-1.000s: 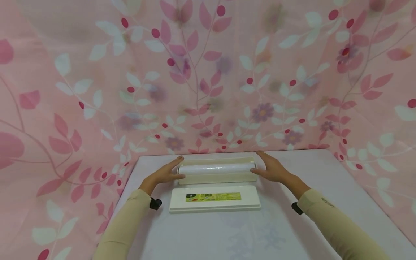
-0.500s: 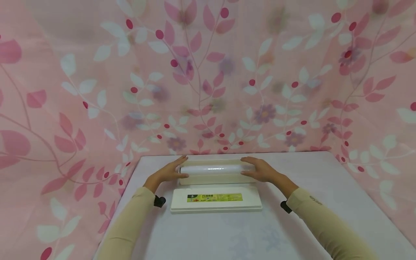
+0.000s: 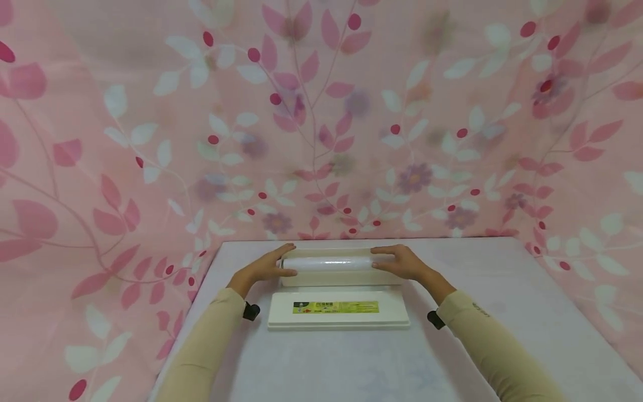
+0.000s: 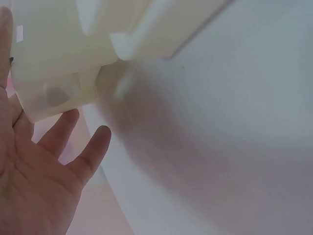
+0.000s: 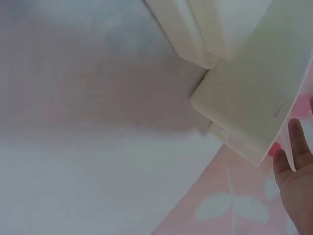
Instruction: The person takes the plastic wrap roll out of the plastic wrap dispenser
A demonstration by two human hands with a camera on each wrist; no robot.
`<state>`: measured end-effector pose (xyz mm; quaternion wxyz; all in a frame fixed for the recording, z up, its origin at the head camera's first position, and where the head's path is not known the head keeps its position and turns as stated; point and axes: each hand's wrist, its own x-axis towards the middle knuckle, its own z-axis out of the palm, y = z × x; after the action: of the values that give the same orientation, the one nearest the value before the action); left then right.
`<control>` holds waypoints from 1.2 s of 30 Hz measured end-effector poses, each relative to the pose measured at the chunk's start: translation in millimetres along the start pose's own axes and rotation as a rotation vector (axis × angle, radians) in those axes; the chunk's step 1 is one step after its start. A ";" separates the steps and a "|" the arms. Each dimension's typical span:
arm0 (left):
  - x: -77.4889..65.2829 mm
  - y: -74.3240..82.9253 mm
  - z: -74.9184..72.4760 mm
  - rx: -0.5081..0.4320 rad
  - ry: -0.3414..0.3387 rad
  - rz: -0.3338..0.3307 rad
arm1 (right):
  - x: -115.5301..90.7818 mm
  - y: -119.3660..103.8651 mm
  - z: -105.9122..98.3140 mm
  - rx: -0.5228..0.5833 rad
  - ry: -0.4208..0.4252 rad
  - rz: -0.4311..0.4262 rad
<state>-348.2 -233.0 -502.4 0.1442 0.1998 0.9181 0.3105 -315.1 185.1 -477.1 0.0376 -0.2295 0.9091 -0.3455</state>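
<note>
A cream plastic box [image 3: 331, 278] stands at the back of the table, with a shiny white roll of cling film [image 3: 329, 264] lying in it. My left hand [image 3: 261, 267] is at the box's left end, thumb toward the front and fingers toward the back. In the left wrist view its fingers look spread and fairly straight beside the box end. Over the right end of the roll is my right hand [image 3: 402, 263], its fingers pointing left; whether they touch the film cannot be seen. A cream lid [image 3: 341, 321] with a yellow-green label [image 3: 335, 307] lies in front of the box.
A white cloth covers the table [image 3: 326, 363]. Pink floral fabric [image 3: 321, 139] hangs right behind the box and along both sides. Black wrist cameras [image 3: 251, 311] sit below the sleeves' cuffs.
My right hand has moved left, from beside the box's right end to over the end of the roll. The left hand stays at its end. The head view has shifted slightly.
</note>
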 end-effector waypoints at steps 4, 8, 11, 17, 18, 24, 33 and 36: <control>-3.9 5.4 -1.3 -0.025 -0.005 0.003 | 2.0 1.2 2.7 0.022 0.012 0.011; -2.5 6.6 0.0 -0.045 -0.022 0.010 | 3.9 2.2 7.2 0.023 0.008 0.025; -1.2 6.8 0.5 -0.059 -0.028 0.008 | 6.9 4.2 11.4 0.057 0.006 0.016; -1.5 6.4 0.6 -0.095 -0.020 -0.026 | 13.0 9.3 18.4 0.118 0.007 -0.017; -1.6 5.9 0.6 -0.097 -0.018 -0.026 | 14.0 9.9 19.4 0.116 0.007 -0.017; -1.3 0.9 1.1 -0.100 -0.011 -0.022 | 17.0 10.5 24.5 0.095 0.018 0.025; 0.3 0.0 2.5 -0.104 -0.006 -0.030 | 19.3 11.6 30.9 0.017 0.051 -0.001; 0.3 -0.1 2.9 -0.102 -0.003 -0.024 | 21.2 11.1 33.7 -0.013 0.062 0.023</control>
<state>-347.4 -231.5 -504.7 0.1591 0.1815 0.9032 0.3550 -330.6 162.4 -507.9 0.0119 -0.2087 0.9147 -0.3460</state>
